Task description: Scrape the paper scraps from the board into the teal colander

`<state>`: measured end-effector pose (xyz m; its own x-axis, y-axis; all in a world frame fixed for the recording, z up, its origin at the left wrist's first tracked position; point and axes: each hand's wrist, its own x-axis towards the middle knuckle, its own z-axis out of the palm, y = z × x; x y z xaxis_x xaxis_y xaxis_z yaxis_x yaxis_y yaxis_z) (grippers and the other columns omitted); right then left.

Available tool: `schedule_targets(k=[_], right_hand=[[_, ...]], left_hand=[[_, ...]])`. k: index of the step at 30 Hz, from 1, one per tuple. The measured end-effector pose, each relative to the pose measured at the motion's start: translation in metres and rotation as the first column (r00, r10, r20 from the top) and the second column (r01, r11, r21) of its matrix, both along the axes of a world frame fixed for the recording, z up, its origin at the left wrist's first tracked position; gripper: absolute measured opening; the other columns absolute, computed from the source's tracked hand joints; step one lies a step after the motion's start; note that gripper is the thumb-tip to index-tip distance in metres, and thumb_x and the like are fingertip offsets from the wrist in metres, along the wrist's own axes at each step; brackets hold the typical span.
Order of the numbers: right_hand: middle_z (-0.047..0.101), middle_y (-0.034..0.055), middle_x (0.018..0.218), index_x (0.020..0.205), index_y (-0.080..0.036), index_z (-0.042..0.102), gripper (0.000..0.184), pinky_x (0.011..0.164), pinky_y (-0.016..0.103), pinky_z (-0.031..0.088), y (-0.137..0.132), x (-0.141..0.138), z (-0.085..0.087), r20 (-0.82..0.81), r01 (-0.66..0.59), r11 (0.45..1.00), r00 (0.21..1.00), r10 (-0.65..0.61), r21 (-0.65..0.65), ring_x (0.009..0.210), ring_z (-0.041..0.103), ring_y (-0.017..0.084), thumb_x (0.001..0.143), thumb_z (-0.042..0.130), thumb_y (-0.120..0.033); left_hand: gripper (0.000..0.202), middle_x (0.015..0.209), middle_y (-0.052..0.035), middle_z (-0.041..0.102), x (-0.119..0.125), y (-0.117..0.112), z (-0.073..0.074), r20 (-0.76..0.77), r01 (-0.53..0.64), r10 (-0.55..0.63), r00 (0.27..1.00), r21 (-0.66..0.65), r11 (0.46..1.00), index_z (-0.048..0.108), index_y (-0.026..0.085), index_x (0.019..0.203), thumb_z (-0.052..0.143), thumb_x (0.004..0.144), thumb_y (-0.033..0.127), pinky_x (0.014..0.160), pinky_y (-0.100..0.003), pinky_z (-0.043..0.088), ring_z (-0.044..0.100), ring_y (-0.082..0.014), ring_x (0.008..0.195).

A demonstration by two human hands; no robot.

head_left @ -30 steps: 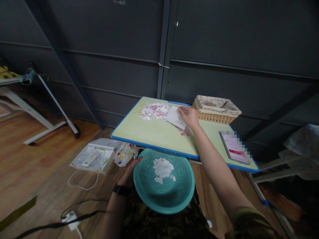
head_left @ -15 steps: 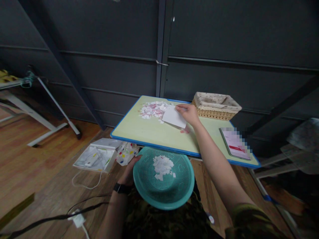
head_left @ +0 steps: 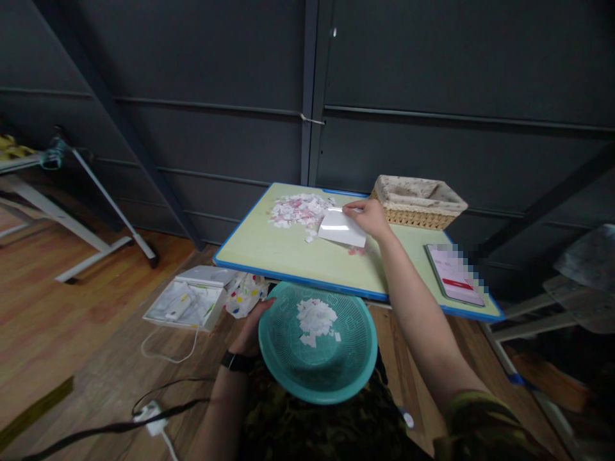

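My right hand (head_left: 369,218) pinches the upper right edge of a white card (head_left: 340,232), tilted over the yellow-green table (head_left: 269,246). Left of the card lies a heap of torn paper scraps (head_left: 298,210), white and pink, and a few pink scraps (head_left: 357,250) show by its lower edge. My left hand (head_left: 252,326) grips the left rim of a teal plastic colander (head_left: 331,384), held at the table's front edge over my lap. White paper scraps (head_left: 316,318) lie in the colander. The left fingers are partly hidden by its rim.
A wicker basket (head_left: 416,218) with a cloth liner stands at the table's back right. A phone or tablet (head_left: 456,282) lies near the right edge. On the left are an open white box (head_left: 185,304), a dotted bag (head_left: 245,294) and cables (head_left: 115,419). A dark wall rises behind.
My right hand has moved the card slightly right, away from the scrap heap, and its surface now reflects a bright glare. My left hand still holds the colander.
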<state>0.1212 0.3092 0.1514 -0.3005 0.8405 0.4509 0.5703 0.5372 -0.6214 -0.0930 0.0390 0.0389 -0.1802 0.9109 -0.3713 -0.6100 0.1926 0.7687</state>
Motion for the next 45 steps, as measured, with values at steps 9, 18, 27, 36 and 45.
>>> schedule_targets(k=[9,18,27,36,45], right_hand=[[0.077,0.0098,0.094,0.088,-0.016,0.08,0.025,0.084,0.038,0.05,-0.001,0.006,0.003,0.018,-0.03,0.999,0.999,0.03,0.018,0.091,0.07,0.027,0.077,0.061,-0.03],[0.077,0.0105,0.094,0.09,-0.015,0.079,0.027,0.084,0.036,0.05,-0.003,0.0,0.002,-0.094,-0.005,1.0,0.996,0.006,0.011,0.09,0.07,0.026,0.078,0.063,-0.033],[0.078,0.0094,0.094,0.089,-0.016,0.079,0.027,0.082,0.035,0.051,-0.005,-0.002,0.001,-0.092,-0.036,0.998,0.995,0.031,-0.049,0.089,0.07,0.026,0.077,0.063,-0.033],[0.076,0.0094,0.082,0.081,-0.013,0.079,0.029,0.065,0.031,0.048,-0.005,0.01,0.007,-0.073,-0.105,0.978,0.993,0.093,-0.182,0.074,0.067,0.023,0.069,0.066,-0.036],[0.073,0.0083,0.072,0.083,-0.011,0.079,0.037,0.051,0.029,0.042,-0.014,0.011,0.014,-0.129,-0.15,0.922,0.986,0.11,-0.357,0.057,0.06,0.018,0.063,0.07,-0.04]], left_hand=[[0.023,0.079,-0.0056,0.077,-0.001,0.001,-0.005,0.016,0.0,0.0,1.0,0.024,1.0,0.069,0.019,0.075,0.079,0.063,0.036,0.083,-0.038,0.053,0.069,-0.0304,0.096],[0.023,0.088,-0.0057,0.078,0.001,0.0,-0.003,0.053,-0.004,0.003,0.999,0.002,1.0,0.07,0.02,0.08,0.078,0.064,0.035,0.085,-0.04,0.054,0.069,-0.0313,0.102],[0.021,0.084,-0.0074,0.078,-0.002,0.002,-0.012,0.049,0.033,-0.034,0.998,0.022,0.999,0.07,0.017,0.075,0.077,0.067,0.035,0.085,-0.038,0.053,0.07,-0.0318,0.098],[0.02,0.078,-0.0067,0.077,-0.001,0.001,-0.008,0.047,0.044,-0.045,0.998,0.015,0.999,0.069,0.018,0.074,0.077,0.068,0.035,0.087,-0.04,0.053,0.069,-0.0318,0.098],[0.02,0.076,-0.0045,0.076,0.0,0.001,-0.004,0.016,0.067,-0.068,0.998,0.035,0.997,0.068,0.02,0.072,0.076,0.07,0.038,0.083,-0.04,0.054,0.068,-0.0332,0.099]])
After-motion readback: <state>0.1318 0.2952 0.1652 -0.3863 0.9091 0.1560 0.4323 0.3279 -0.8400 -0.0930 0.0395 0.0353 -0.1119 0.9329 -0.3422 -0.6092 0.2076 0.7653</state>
